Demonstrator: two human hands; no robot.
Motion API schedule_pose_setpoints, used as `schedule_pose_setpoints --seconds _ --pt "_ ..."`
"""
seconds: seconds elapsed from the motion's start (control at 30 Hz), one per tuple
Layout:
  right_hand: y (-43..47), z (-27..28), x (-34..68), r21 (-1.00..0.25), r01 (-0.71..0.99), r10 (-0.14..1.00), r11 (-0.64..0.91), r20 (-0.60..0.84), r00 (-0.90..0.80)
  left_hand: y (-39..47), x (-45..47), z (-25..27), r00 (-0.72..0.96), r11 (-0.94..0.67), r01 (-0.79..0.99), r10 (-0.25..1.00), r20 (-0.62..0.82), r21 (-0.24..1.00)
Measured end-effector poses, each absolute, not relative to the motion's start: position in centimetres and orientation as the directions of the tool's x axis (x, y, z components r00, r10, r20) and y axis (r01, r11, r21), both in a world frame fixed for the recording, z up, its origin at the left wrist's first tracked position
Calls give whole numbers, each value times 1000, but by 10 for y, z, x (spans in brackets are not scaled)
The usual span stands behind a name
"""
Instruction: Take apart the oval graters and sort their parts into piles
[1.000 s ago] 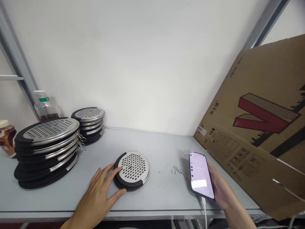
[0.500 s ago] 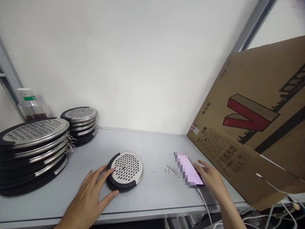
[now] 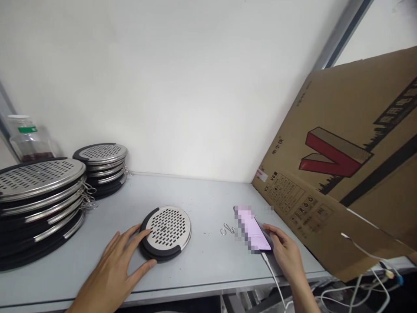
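Note:
A round disc with a slotted silver metal face and a black rim lies flat on the grey table. My left hand is open, its fingers spread around the disc's left side, the fingertips touching the rim. Farther right is a phone with a lit pinkish screen, partly pixelated, and a white cable plugged into its near end. My right hand has its fingers curled on the phone's right edge. Between disc and phone lie small wire metal rings, partly blurred.
Stacks of similar discs stand at the left, a large near one and a smaller far one. Behind them is a clear jar. A big cardboard box leans at the right, with tangled cables below.
My right hand's fingers have closed in on the phone's edge. My left hand stays at the disc. The whole view has shifted slightly, with everything appearing farther left.

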State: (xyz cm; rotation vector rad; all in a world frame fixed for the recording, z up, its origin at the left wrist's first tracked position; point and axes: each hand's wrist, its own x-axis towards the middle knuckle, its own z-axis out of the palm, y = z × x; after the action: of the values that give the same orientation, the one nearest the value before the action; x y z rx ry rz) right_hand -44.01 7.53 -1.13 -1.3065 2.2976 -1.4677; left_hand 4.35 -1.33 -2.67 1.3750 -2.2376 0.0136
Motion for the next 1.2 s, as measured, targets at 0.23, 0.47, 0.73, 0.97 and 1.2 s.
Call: schedule_pose_setpoints --seconds 0.23,0.47,0.73,0.97,1.2 --pt "75 -9 -437 -817 -555 -693 157 310 -651 -13 44 -24 -370 507 -829 -814 447 236" --pt "74 -7 -431 -774 -605 -728 186 304 -614 -12 43 -19 -378 521 -821 -802 463 233" --pt "75 -10 -432 -711 -672 -734 209 340 -587 -11 40 -12 -396 537 -811 -796 458 233" --pt "74 -11 -434 -674 -706 -745 220 351 -567 -9 41 -12 -402 531 -813 -809 430 239" --pt "76 -7 -430 -664 -709 -738 239 350 -576 -10 42 -14 -392 528 -810 -812 433 257"
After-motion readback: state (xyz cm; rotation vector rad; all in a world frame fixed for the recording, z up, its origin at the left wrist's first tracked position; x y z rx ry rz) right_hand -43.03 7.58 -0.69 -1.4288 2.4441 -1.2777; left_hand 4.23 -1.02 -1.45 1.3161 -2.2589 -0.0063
